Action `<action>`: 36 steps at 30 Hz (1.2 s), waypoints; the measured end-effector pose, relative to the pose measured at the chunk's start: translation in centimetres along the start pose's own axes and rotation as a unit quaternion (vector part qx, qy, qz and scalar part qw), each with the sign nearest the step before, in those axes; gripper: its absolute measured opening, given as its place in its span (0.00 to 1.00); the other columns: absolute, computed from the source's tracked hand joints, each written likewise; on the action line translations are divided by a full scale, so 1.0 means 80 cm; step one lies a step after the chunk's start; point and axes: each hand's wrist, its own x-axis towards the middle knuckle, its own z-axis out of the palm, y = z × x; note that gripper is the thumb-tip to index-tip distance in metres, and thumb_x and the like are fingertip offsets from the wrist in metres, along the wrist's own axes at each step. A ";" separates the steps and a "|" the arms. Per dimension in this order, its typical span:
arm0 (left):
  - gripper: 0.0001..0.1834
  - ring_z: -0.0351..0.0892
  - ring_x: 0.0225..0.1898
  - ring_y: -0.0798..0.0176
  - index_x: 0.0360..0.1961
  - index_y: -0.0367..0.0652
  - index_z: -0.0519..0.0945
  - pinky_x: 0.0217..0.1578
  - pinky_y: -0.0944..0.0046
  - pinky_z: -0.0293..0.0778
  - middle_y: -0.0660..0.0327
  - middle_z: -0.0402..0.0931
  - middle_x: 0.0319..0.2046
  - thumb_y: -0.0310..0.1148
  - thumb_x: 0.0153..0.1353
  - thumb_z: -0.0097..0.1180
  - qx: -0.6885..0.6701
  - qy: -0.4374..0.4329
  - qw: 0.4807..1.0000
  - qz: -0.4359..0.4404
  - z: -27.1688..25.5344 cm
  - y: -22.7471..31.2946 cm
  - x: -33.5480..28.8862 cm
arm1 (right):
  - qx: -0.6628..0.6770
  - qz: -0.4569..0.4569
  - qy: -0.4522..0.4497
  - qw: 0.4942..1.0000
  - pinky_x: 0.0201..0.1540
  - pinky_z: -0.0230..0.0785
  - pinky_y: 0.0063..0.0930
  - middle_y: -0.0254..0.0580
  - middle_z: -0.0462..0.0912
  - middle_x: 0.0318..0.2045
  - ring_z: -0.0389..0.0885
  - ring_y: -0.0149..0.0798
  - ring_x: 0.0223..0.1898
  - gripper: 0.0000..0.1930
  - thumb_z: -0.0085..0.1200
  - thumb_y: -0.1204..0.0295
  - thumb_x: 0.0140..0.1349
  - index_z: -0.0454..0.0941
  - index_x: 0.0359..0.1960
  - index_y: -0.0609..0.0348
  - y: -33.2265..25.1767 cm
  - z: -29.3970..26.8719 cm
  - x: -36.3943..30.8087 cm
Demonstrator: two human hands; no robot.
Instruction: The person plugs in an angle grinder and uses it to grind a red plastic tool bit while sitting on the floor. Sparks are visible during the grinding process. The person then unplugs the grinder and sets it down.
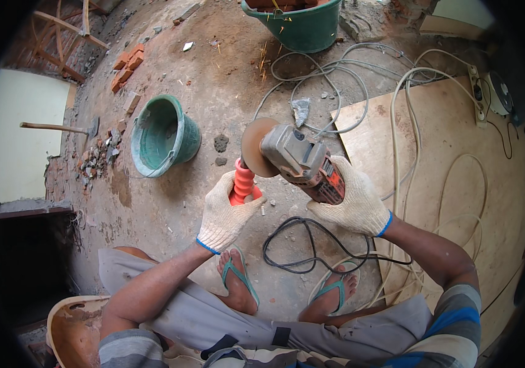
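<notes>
My right hand, in a white knit glove with a blue cuff, grips the body of an angle grinder. Its head is grey, the body red and black. A round brown disc sits at its left end. My gloved left hand is closed around a hand tool with a red ribbed grip, held upright. The tool's short dark metal end meets the disc's left edge, mostly hidden there. Orange sparks fly away toward the far side.
A green bucket lies tilted at left; another green bucket holds reddish material at the back. Black cable coils between my sandalled feet. Grey cables loop beyond. Plywood with a power strip is at right; bricks lie far left.
</notes>
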 end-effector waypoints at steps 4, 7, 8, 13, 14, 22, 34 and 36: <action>0.25 0.85 0.44 0.64 0.55 0.36 0.80 0.51 0.59 0.82 0.56 0.86 0.43 0.32 0.60 0.77 0.006 0.005 1.000 -0.006 -0.002 -0.002 0.000 | 0.006 0.005 0.017 1.000 0.59 0.79 0.42 0.55 0.86 0.54 0.88 0.50 0.54 0.45 0.81 0.56 0.54 0.71 0.68 0.62 0.003 0.001 0.000; 0.25 0.85 0.44 0.64 0.55 0.36 0.80 0.51 0.60 0.82 0.56 0.86 0.43 0.32 0.60 0.78 0.020 0.007 1.000 0.007 -0.003 -0.003 0.000 | -0.020 -0.011 0.026 0.999 0.56 0.81 0.42 0.56 0.87 0.53 0.91 0.54 0.52 0.43 0.81 0.56 0.55 0.71 0.68 0.59 0.004 0.001 -0.001; 0.25 0.85 0.44 0.64 0.55 0.36 0.80 0.51 0.60 0.82 0.56 0.86 0.43 0.33 0.60 0.78 0.018 0.007 1.000 0.005 -0.002 -0.003 0.000 | -0.025 -0.012 0.025 0.999 0.56 0.81 0.42 0.56 0.87 0.53 0.91 0.54 0.52 0.43 0.81 0.56 0.55 0.71 0.68 0.59 0.004 0.001 -0.002; 0.26 0.85 0.44 0.64 0.55 0.36 0.80 0.51 0.60 0.82 0.56 0.86 0.43 0.33 0.60 0.78 0.019 0.003 1.000 -0.001 0.000 -0.002 0.001 | -0.022 -0.032 0.040 0.998 0.56 0.82 0.43 0.56 0.88 0.53 0.90 0.54 0.53 0.43 0.81 0.56 0.55 0.71 0.68 0.59 0.005 0.003 -0.001; 0.25 0.85 0.44 0.64 0.55 0.36 0.80 0.51 0.60 0.82 0.56 0.86 0.42 0.33 0.60 0.78 0.020 0.003 1.000 0.001 0.000 -0.002 0.000 | -0.019 -0.029 0.041 0.999 0.56 0.82 0.43 0.56 0.88 0.53 0.90 0.54 0.53 0.42 0.81 0.56 0.55 0.72 0.68 0.59 0.004 0.002 0.000; 0.25 0.84 0.44 0.65 0.54 0.36 0.79 0.51 0.60 0.81 0.57 0.85 0.43 0.32 0.60 0.77 -0.020 -0.008 1.000 -0.014 0.001 -0.007 -0.001 | -0.012 0.004 0.014 1.000 0.58 0.80 0.43 0.56 0.87 0.53 0.89 0.52 0.54 0.43 0.81 0.55 0.55 0.72 0.67 0.62 0.003 -0.002 -0.001; 0.27 0.85 0.49 0.65 0.57 0.36 0.79 0.57 0.60 0.80 0.58 0.86 0.48 0.30 0.59 0.77 -0.036 -0.003 0.999 -0.031 -0.003 -0.006 0.002 | 0.026 0.010 0.037 0.999 0.61 0.79 0.41 0.53 0.86 0.54 0.87 0.47 0.56 0.45 0.81 0.56 0.54 0.71 0.68 0.63 0.003 -0.009 -0.005; 0.27 0.85 0.49 0.65 0.57 0.36 0.79 0.56 0.60 0.81 0.57 0.86 0.47 0.30 0.59 0.77 -0.028 -0.005 0.999 -0.022 -0.003 -0.004 0.003 | 0.006 -0.010 0.030 0.999 0.59 0.80 0.41 0.52 0.86 0.54 0.88 0.49 0.55 0.41 0.80 0.57 0.55 0.72 0.67 0.61 0.000 -0.013 -0.007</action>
